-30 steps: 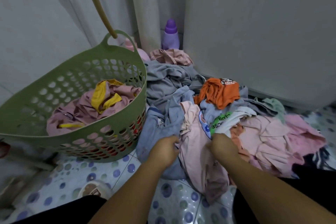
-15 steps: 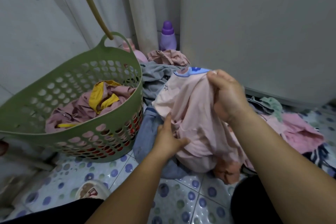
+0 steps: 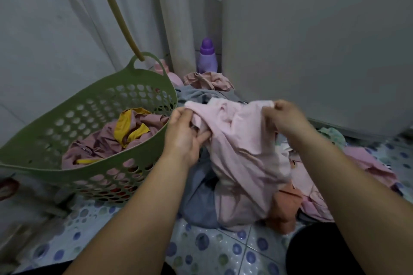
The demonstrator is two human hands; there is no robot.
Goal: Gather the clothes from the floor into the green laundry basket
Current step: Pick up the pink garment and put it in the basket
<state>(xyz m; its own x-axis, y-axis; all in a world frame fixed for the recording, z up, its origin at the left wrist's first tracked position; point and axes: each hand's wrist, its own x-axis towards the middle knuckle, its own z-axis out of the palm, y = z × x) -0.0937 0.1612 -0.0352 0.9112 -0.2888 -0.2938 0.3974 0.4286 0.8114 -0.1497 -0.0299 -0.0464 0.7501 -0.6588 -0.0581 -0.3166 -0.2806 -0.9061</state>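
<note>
The green perforated plastic laundry basket [image 3: 89, 131] sits tilted on the floor; just right of its rim hangs the pale pink cotton garment [image 3: 241, 152], stretched sideways; left hand [image 3: 185, 136], nearer the basket, and right hand [image 3: 288, 120] each pinch a top corner.

The left hand [image 3: 183, 138] now grips the pale pink garment [image 3: 241, 152] higher, and both hands spread it beside the green laundry basket [image 3: 93, 105].
</note>
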